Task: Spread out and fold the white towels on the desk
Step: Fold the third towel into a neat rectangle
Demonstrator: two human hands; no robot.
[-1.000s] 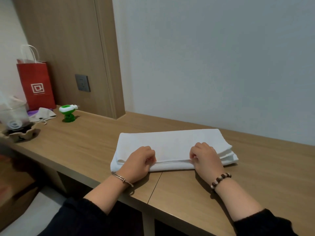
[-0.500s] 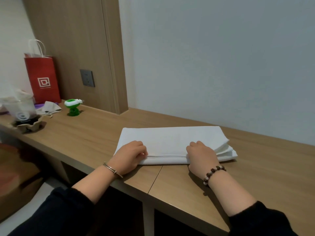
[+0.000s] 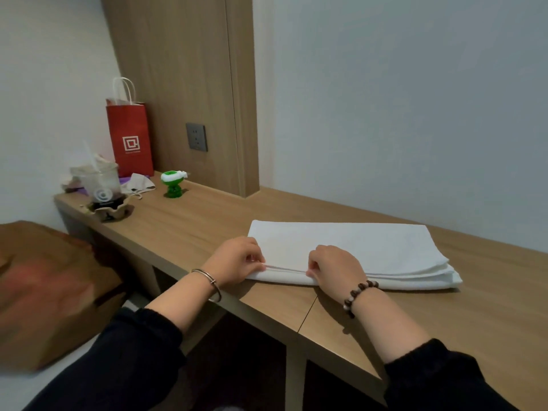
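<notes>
A long wooden desk [image 3: 207,229] carries the folded white towel [image 3: 355,247], which lies flat near the desk's front edge. The left hand [image 3: 237,262] and right hand [image 3: 336,269], set apart, each pinch the towel's near edge with curled fingers.

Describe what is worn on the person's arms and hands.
Black sleeves cover both arms short of the wrists. The left hand has a thin silver bangle at its wrist; the right hand has a bracelet of dark brown beads with a few pale ones. No gloves.
</notes>
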